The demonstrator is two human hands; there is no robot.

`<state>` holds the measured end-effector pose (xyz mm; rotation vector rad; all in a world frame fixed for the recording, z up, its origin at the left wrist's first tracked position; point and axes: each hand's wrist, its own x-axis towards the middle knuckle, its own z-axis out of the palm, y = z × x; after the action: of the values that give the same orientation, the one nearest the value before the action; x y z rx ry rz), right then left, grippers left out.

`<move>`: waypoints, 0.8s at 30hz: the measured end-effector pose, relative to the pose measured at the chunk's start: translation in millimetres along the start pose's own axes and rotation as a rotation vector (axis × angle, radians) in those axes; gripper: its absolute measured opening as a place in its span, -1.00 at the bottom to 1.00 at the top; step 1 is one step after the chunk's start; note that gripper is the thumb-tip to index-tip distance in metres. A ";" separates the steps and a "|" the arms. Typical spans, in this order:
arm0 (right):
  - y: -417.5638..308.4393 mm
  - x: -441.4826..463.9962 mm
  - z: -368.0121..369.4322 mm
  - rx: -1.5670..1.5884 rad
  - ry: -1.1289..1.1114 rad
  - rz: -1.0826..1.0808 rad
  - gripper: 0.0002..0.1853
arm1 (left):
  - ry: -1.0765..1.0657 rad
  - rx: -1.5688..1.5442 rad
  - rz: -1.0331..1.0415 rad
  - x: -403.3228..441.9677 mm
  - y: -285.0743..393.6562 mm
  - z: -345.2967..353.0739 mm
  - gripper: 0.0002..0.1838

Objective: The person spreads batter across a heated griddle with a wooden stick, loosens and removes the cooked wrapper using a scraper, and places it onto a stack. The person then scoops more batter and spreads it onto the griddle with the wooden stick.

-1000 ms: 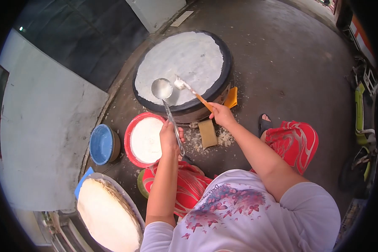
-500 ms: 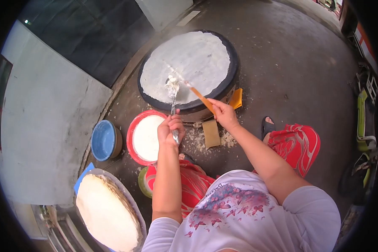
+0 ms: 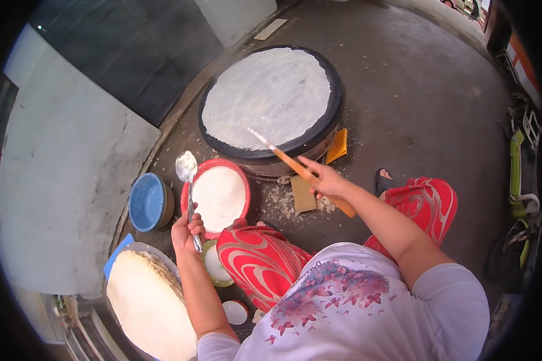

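Observation:
My left hand (image 3: 188,231) is closed around the handle of a metal ladle (image 3: 191,198), whose batter-smeared bowl is raised by the left rim of the red basin (image 3: 247,191). Pale batter (image 3: 218,195) fills that basin. In my right hand (image 3: 327,180) is a long wooden spatula (image 3: 301,170), its whitened tip pointing over the near edge of the griddle. Beyond it lies the round black griddle (image 3: 337,99), covered almost to its rim by a thin whitish pancake (image 3: 271,96).
To the left stand a blue bucket (image 3: 146,201) and a stack of large thin pancakes (image 3: 150,307). A green-rimmed bowl (image 3: 214,265) and a small white cup (image 3: 235,311) sit beside my left leg. Crumbs surround a tan pad (image 3: 303,194) near a yellow piece (image 3: 338,146).
My left hand has drawn the ladle back from over the griddle, down and left to beside the red basin. My right hand has pulled the spatula slightly back, lifting it off the pancake's middle.

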<state>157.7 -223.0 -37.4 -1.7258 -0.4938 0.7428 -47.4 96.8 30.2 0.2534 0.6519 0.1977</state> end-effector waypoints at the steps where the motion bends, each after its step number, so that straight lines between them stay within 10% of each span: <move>1: -8.9 -5.8 -12.4 0.278 -0.028 0.113 -0.19 | 0.100 0.040 0.017 2.1 6.7 -16.8 -0.72; 17: 20.6 82.5 -82.7 0.362 0.436 0.166 -0.39 | 0.205 0.272 0.082 77.3 -21.3 -233.4 -0.50; 24: 77.6 125.1 -82.4 -0.156 0.594 0.145 -0.52 | 0.168 0.250 0.119 22.3 -56.1 -228.7 -0.50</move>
<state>300.8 -218.6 -126.6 -2.0331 -0.0154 0.2636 -166.1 88.1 -174.2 0.5213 0.8298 0.2538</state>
